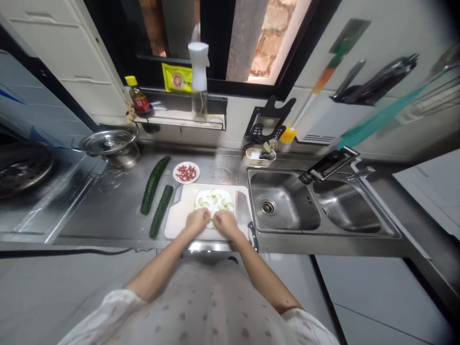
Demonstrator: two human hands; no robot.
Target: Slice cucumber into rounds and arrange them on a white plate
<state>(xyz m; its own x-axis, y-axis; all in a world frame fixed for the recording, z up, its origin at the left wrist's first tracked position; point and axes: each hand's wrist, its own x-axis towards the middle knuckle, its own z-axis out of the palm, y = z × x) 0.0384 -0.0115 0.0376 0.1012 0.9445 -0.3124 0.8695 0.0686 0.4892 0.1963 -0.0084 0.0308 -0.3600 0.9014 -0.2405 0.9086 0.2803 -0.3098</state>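
My left hand (197, 221) and my right hand (225, 224) are close together over the near edge of a white square plate (200, 193). Both have their fingers curled and pinched; whatever lies between the fingertips is too small and hidden to name. Pale green cucumber slices (214, 194) are laid in small clusters on the plate. Beneath it is a white cutting board (182, 203). A kitchen knife (243, 207) lies along the board's right side, its black handle toward me. Left of the board rest two cucumbers, one longer (154, 186) and one cut at an end (161, 212).
Behind the board stands a small plate (176, 176) of chopped red pieces (187, 172). A steel pot (124, 154) sits at the back left. On the right are a double sink (287, 223) and a black faucet (325, 165). A wall shelf (176, 120) holds bottles.
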